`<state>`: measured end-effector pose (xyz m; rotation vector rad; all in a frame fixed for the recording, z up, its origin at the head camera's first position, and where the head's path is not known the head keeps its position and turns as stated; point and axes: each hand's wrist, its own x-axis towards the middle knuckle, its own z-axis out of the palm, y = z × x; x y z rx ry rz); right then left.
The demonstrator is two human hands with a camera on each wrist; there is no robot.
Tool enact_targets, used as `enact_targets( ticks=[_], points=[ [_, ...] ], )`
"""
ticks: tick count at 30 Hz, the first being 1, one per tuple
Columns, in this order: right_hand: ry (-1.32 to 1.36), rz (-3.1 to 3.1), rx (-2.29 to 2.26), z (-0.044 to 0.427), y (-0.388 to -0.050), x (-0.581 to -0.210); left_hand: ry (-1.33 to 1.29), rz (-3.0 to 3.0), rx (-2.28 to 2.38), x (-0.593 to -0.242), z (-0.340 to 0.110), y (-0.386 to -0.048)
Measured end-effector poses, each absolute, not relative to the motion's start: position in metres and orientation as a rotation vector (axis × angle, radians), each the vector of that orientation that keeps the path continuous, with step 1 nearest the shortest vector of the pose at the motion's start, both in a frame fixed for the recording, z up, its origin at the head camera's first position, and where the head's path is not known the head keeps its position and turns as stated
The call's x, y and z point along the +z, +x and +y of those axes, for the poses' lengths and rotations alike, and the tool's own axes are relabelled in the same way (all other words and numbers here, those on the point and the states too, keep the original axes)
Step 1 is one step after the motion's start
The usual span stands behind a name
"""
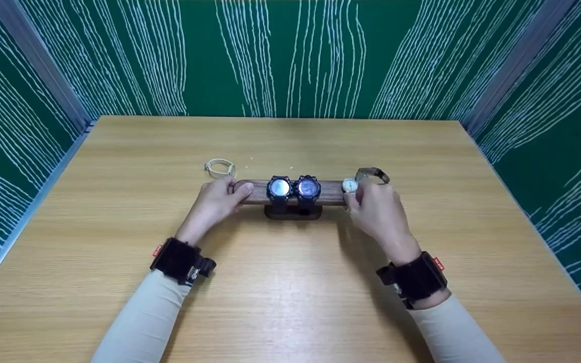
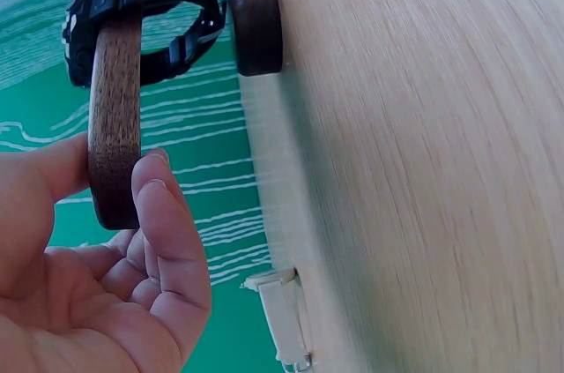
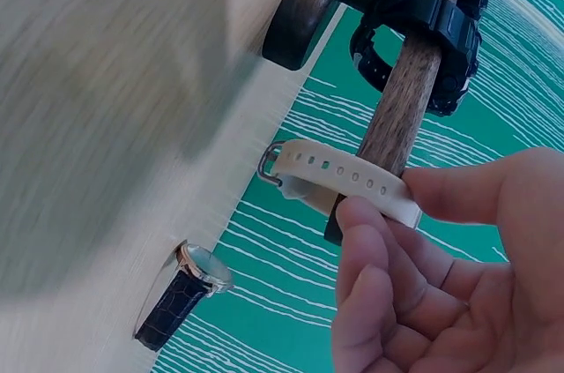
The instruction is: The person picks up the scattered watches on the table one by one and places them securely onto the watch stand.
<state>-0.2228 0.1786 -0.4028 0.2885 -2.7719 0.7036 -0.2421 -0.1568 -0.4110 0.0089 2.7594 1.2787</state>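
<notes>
A dark wooden watch stand (image 1: 332,193) has a horizontal bar above a rounded base (image 1: 293,216). Two black sports watches, one left (image 1: 280,187) and one right (image 1: 308,187), are strapped side by side round the bar's middle. My left hand (image 1: 215,199) pinches the bar's left end between thumb and fingers. Around the bar's right end sits a cream-strapped watch (image 1: 349,185) with a pale round dial. My right hand (image 1: 382,209) pinches it; the right wrist view shows its perforated strap (image 3: 339,168) looped round the wood, its dial hidden there.
On the wooden table (image 1: 290,292), a pale-strapped watch (image 1: 221,166) lies behind my left hand. Behind the right hand is a watch with a dark leather strap (image 3: 172,313). Green walls (image 1: 315,60) with white wavy lines border the table's back and sides.
</notes>
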Motion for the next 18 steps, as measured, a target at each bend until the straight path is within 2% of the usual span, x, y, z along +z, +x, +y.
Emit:
enact_targets(
  ticks=[18],
  points=[
    [0.319,-2.788,0.707,0.163,-0.222,-0.399,0.071,2.817,1.280,-0.412,-0.158,-0.241]
  ],
)
